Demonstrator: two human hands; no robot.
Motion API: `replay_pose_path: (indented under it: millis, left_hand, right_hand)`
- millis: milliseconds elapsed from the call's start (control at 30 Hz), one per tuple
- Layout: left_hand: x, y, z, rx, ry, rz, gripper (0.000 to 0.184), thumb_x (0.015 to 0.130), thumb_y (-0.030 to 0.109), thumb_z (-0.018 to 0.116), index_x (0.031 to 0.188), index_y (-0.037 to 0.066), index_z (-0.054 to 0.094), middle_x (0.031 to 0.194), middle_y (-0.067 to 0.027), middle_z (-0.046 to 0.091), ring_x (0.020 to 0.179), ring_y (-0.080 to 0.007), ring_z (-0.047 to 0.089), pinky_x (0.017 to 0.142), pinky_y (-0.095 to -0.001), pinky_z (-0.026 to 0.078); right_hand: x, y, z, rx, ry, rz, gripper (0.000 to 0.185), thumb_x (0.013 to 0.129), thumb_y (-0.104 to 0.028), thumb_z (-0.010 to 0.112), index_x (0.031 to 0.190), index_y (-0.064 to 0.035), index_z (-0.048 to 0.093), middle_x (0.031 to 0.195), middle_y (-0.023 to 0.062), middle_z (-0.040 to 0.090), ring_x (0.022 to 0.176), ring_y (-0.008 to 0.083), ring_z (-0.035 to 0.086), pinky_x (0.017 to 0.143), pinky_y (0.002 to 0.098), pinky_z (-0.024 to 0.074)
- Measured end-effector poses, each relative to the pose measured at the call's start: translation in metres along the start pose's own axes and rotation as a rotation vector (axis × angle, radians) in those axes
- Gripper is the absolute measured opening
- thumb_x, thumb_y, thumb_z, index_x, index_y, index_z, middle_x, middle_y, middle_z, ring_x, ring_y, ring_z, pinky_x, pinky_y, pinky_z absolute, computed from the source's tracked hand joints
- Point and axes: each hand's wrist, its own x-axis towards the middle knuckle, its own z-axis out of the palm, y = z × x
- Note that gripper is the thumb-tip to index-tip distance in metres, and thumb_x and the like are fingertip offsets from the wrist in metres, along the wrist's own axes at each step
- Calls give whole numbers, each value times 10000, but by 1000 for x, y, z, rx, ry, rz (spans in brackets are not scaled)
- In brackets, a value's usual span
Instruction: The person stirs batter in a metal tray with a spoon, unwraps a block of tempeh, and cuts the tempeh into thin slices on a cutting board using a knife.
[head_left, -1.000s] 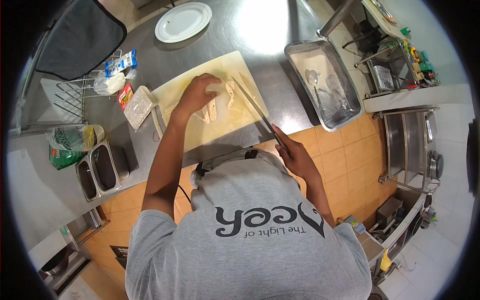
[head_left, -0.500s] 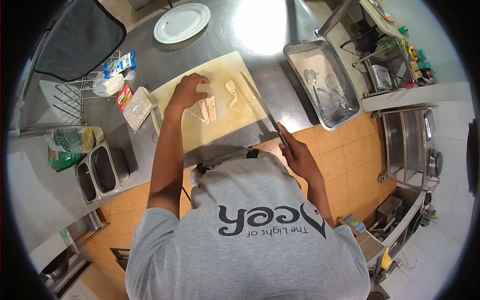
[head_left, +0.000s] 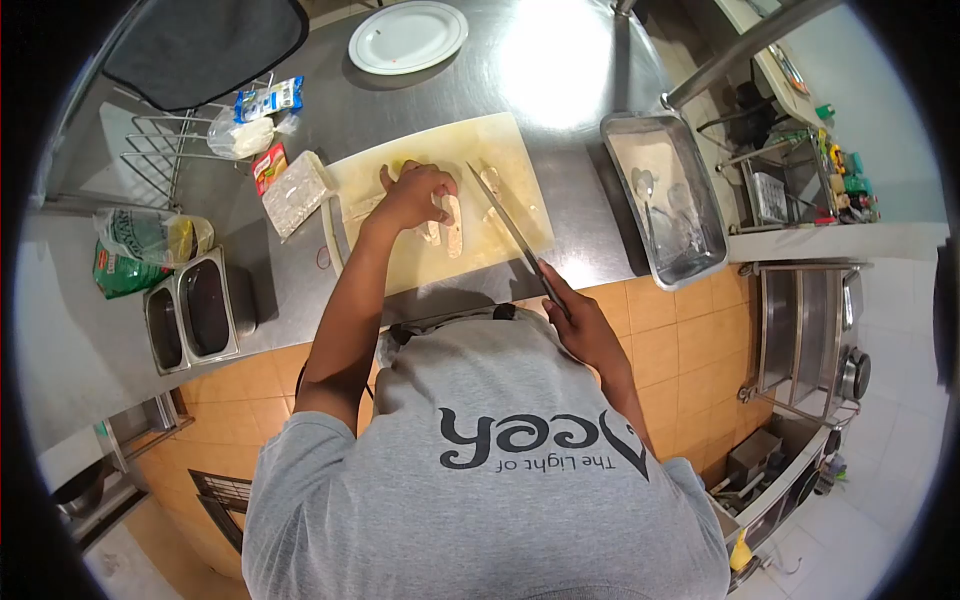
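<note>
Since the earlier frame, the left hand [head_left: 417, 197] has shifted rightward over the cutting board [head_left: 480, 140], while the knife [head_left: 515, 233] has come leftward, closing the space between them; the whole view has swung a little too. From where I stand, that hand is half curled, a small gap showing between thumb and forefinger, over the far end of a long pale slice [head_left: 454, 230]. I can't tell whether the fingertips pinch it or merely rest there. The right hand [head_left: 580, 322] is closed firmly round the knife's handle, its blade slanting across the board and passing just beside some cut pieces [head_left: 491, 178] to the right. The slice lies on the board, between the left hand and the blade, its near end uncovered.

To work this well, I'd judge, the fingertips should stay tucked back and the slice pressed flat, because it looks thin and crumbly and could break under a hard squeeze. With the blade so near the cut pieces, its edge is best kept turned away from the fingers while they adjust.
</note>
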Motion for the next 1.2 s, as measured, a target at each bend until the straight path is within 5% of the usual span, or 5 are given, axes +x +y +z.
replay_pose_path:
  millis: [433, 533, 700, 833, 1200]
  left_hand:
    - [18, -7, -2, -228, 74, 31, 293, 799, 221, 801, 1053, 170, 665, 890, 68, 669, 946, -121, 628, 988, -472, 270]
    - [16, 2, -9, -268, 285, 113, 275, 815, 225, 784, 1068, 195, 678, 919, 74, 689, 1005, -151, 620, 1044, -546, 207]
    - [-13, 22, -15, -115, 765, 307, 347, 783, 196, 805, 1113, 218, 697, 944, 117, 702, 1092, -151, 585, 1115, -586, 147]
    - [-36, 17, 12, -9, 437, 231, 573, 753, 238, 824, 1292, 247, 628, 1146, 72, 690, 1230, -160, 534, 1142, -579, 140]
    - [-21, -14, 8, 153, 313, -202, 442, 690, 316, 844, 1103, 247, 704, 1317, 16, 564, 1292, -255, 442, 1056, -705, 162]
  right_hand:
    - [6, 1, -12, 60, 38, 37, 575, 996, -88, 546, 1535, -170, 361, 1004, 128, 580, 862, 202, 496, 779, 305, 456]
    - [4, -3, -16, 90, 38, 61, 566, 979, -69, 556, 1515, -135, 385, 1397, 220, 548, 1284, 358, 547, 1005, 368, 465]
    - [2, 11, -16, 97, 100, 4, 578, 973, -60, 563, 1516, -160, 388, 1376, 231, 561, 1242, 369, 579, 968, 375, 485]
    - [2, 15, -18, 29, 123, -17, 588, 997, -91, 557, 1541, -190, 357, 767, 85, 601, 641, 130, 457, 648, 275, 441]
    - [13, 13, -20, 51, 64, -73, 565, 972, -65, 569, 1506, -137, 398, 1409, 200, 543, 1287, 370, 536, 1026, 393, 465]
